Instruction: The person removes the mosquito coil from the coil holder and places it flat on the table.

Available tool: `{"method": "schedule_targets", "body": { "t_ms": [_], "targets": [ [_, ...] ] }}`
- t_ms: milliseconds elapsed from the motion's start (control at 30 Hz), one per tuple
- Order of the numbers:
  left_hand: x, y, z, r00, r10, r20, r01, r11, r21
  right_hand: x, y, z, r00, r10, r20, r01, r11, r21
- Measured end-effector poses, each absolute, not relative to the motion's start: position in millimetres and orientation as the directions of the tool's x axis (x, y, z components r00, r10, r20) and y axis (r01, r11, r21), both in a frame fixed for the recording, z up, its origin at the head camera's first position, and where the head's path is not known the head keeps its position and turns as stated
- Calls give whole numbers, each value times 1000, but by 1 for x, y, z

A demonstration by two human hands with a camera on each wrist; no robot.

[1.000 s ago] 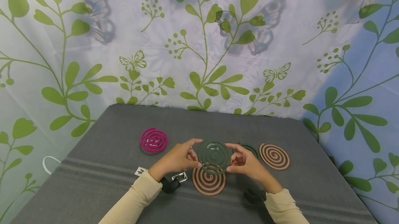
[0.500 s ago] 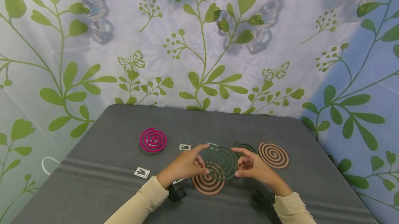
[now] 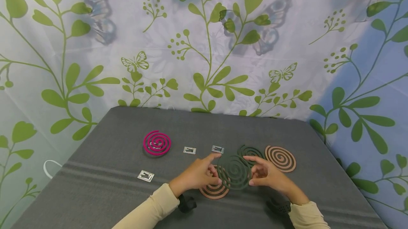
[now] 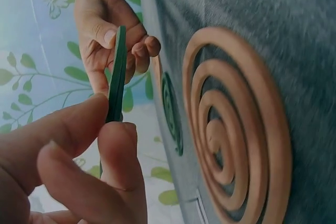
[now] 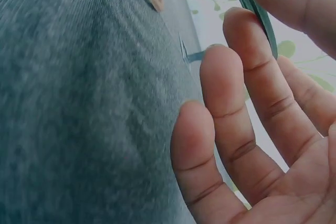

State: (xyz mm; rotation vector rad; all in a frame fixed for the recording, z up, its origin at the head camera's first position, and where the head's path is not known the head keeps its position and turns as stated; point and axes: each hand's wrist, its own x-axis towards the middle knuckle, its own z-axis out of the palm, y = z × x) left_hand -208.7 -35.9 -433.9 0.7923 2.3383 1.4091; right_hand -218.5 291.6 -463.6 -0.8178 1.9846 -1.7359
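Note:
A dark green mosquito coil (image 3: 235,173) is held up over the table between both hands. My left hand (image 3: 198,175) pinches its left edge with thumb and fingers, and my right hand (image 3: 271,176) pinches the right edge. Seen edge-on in the left wrist view, the green coil (image 4: 118,77) shows a line running along its rim. Only part of its edge appears in the right wrist view, between thumb and fingers (image 5: 247,35). Below it lies a brown mosquito coil (image 3: 213,192), partly covered by the left hand and the green coil.
Another green coil (image 3: 253,152) and a brown coil (image 3: 280,159) lie to the right. At the left, a pink coil (image 3: 157,143) sits over a dark round piece. Small metal coil stands (image 3: 146,176) lie about the grey table (image 3: 95,183). A patterned curtain hangs behind.
Both hands have moved right and nearer the person with the green coil between them. The two metal stands at the back and the second green coil have come into fuller view.

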Motion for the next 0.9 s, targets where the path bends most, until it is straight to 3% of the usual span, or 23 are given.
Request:
{"method": "schedule_targets", "body": {
  "t_ms": [467, 900],
  "targets": [
    [-202, -17, -448, -772, 635, -29, 246, 340, 908, -210, 315, -463, -758, -652, 18, -117, 108, -987],
    [-198, -4, -457, -732, 674, -94, 67, 209, 976, -207, 331, -465, -758, -651, -38, -119, 196, -973]
  ]
}}
